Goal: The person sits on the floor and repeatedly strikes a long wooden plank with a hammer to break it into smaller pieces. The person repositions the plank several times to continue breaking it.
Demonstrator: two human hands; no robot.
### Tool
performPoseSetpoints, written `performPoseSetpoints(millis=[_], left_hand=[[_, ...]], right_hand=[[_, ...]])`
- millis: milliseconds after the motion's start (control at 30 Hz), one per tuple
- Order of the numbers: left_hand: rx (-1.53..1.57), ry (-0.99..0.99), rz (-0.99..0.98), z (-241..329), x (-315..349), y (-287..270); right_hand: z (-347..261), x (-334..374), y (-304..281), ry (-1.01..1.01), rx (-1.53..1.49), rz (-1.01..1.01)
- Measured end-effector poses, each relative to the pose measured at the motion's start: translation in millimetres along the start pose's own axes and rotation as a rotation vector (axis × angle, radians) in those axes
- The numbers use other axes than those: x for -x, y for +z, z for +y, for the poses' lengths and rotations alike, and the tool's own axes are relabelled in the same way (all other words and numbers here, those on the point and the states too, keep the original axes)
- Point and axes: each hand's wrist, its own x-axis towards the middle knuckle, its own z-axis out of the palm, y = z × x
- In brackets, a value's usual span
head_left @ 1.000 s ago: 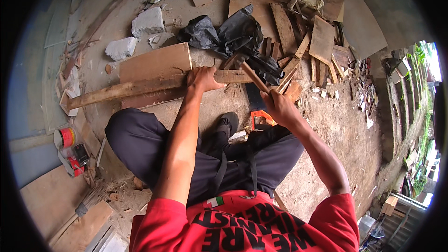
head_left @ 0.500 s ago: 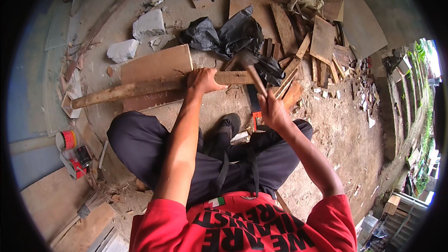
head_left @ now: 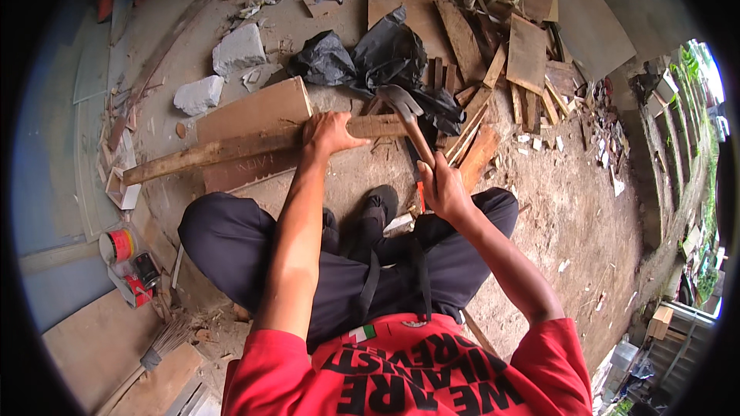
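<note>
My left hand (head_left: 330,133) grips a long, rough wooden plank (head_left: 231,150) that lies crosswise in front of me. In my right hand (head_left: 447,189) is a claw hammer (head_left: 415,132), held by its wooden handle. Its metal head is over the plank's right end, and I cannot tell if it touches. Under and behind the plank are a flat brown board (head_left: 254,110) and a darker reddish board (head_left: 250,172). A tool with an orange handle (head_left: 421,195) lies partly hidden beside my right hand.
Crumpled black plastic (head_left: 389,50) lies just beyond the plank. Pale concrete blocks (head_left: 239,50) sit at the far left. A heap of scrap wood (head_left: 528,54) fills the far right. Tins (head_left: 118,245) and a broom (head_left: 163,339) are at my left.
The hammer's head, blurred before, now shows clearly with its claw. My right hand has moved slightly down and right. My left hand still holds the plank.
</note>
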Motion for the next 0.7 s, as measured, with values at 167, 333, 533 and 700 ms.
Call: performPoseSetpoints(millis=[167,333,533,700], left_hand=[[-0.038,-0.031,-0.001,5.8,10.1,2.1],[-0.046,-0.010,0.034,3.5,1.7,6.5],[-0.032,-0.009,0.032,-4.1,0.4,3.3],[-0.102,-0.017,0.013,7.3,-3.4,6.0]], right_hand=[[5.2,-10.4,-9.9,0.151,0.040,-0.019],[29.0,-3.8,2.4,-0.014,0.119,0.025],[12.7,-11.6,-0.9,0.072,0.063,-0.007],[61.1,-0.3,17.1,-0.001,0.197,-0.052]])
